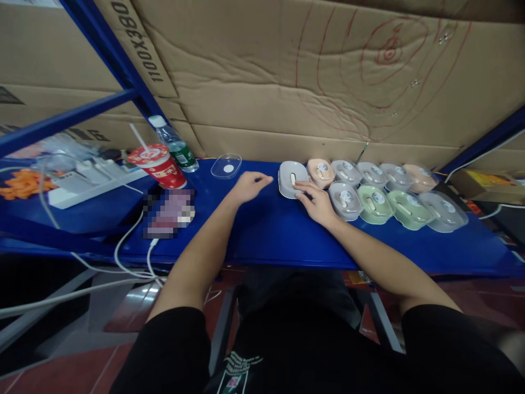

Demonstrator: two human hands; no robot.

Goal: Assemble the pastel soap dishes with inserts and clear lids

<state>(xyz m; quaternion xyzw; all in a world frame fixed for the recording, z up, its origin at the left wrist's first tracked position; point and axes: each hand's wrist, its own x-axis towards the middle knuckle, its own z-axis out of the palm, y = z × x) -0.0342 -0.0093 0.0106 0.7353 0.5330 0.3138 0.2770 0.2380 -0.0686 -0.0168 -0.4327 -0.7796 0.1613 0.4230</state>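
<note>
My right hand rests on a small grey lidded box, fingers over its top beside a white bar-like piece in the lid and thumb near the front edge. To the left of that box, my left hand hovers apart from it, thumb and fingertips drawn together; anything between them is too small to see. Right of the grey box stand two rows of similar boxes, among them a peach box, a green box and a clear-lidded grey box.
A clear lid-like piece with a white round label lies at the back. Left of it are a water bottle, a red paper cup with a straw, a blurred-out item, white cables and a power strip. Cardboard walls the back.
</note>
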